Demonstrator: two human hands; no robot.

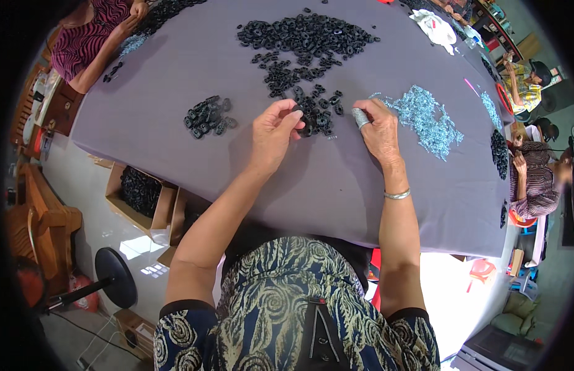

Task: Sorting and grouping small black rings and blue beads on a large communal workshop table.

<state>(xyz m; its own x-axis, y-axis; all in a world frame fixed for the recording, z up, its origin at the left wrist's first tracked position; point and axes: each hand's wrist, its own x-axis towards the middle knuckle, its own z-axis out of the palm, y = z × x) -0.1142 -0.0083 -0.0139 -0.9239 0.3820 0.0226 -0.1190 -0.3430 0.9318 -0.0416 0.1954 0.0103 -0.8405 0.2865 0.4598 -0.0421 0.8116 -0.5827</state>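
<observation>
My left hand (277,127) pinches a small black plastic part (298,109) between thumb and fingers. Just beyond and beside it lies a loose group of similar black parts (320,111). My right hand (379,130) hovers to the right of that group, its fingers curled; whether they hold a small piece is hidden. Silvery wrapping (360,118) covers one of its digits. Close to its right side spreads a pile of tiny shiny pale-blue pieces (424,118), too small to name. A few more such pieces (332,137) lie between my hands.
A grey cloth (315,185) covers the table. Black parts form a large heap (305,35) at the far side and a smaller one (206,118) at left. A white plastic bag (433,28) lies far right. Co-workers sit around. Below the left edge stands a carton (129,199) of black parts.
</observation>
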